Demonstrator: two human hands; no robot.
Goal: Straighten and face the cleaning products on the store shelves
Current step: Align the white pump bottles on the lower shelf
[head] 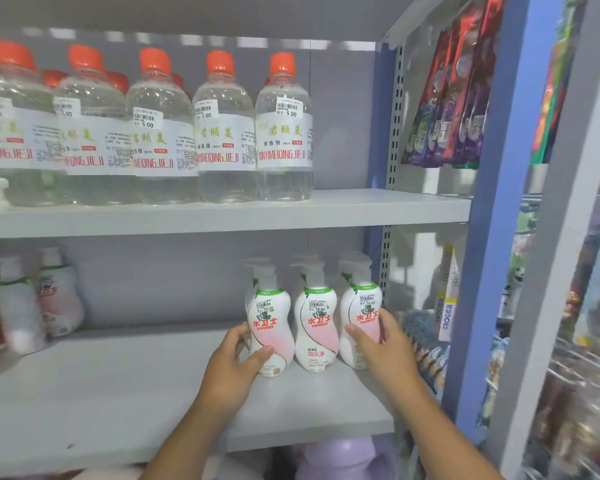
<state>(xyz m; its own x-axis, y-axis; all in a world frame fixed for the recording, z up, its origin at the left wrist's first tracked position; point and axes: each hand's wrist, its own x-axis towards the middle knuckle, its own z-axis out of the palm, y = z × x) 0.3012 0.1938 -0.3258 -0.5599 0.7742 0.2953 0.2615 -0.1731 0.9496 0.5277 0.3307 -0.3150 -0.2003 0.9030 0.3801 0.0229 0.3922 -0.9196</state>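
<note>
Three white-and-pink pump bottles stand side by side at the right of the lower shelf, labels facing out, with more bottles behind them. My left hand grips the left pump bottle near its base, thumb across the front. My right hand grips the right pump bottle from its right side. The middle pump bottle stands untouched between them. Two similar bottles stand blurred at the far left of this shelf.
On the upper shelf stands a row of clear bottles with orange caps, labels forward. A blue upright post bounds the shelf on the right, with hanging packets beyond it. A purple container sits below.
</note>
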